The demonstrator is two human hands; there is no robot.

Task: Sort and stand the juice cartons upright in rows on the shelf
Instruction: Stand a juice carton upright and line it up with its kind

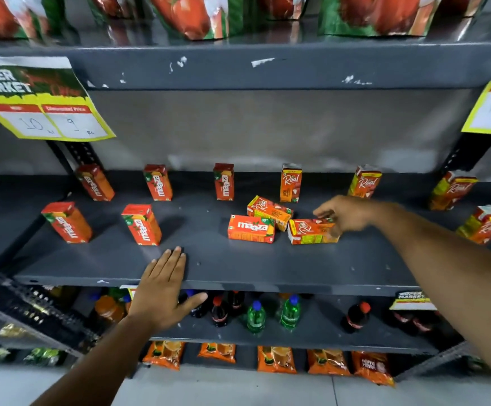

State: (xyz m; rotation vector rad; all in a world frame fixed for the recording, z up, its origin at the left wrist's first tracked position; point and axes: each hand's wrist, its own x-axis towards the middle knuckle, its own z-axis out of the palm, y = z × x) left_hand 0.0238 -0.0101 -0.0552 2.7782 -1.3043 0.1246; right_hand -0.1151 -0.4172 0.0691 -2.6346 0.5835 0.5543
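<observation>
The right hand (345,215) is gripping a flat-lying Real carton (308,231) beside a flat-lying Maaza carton (251,229), while the left hand (162,291) is resting open on the shelf (267,268).

Shelf (238,268), frame centre: five upright Maaza cartons (141,224) left; four upright Real cartons (291,183) right; flat Maaza carton (251,229), two flat Real cartons (269,212) mid-frame, touching.

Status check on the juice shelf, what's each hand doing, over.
Left hand flat on shelf edge, open. Right hand gripping a lying Real carton. Two more down beside it: Maaza carton, second Real carton. Nothing else in the way.
</observation>
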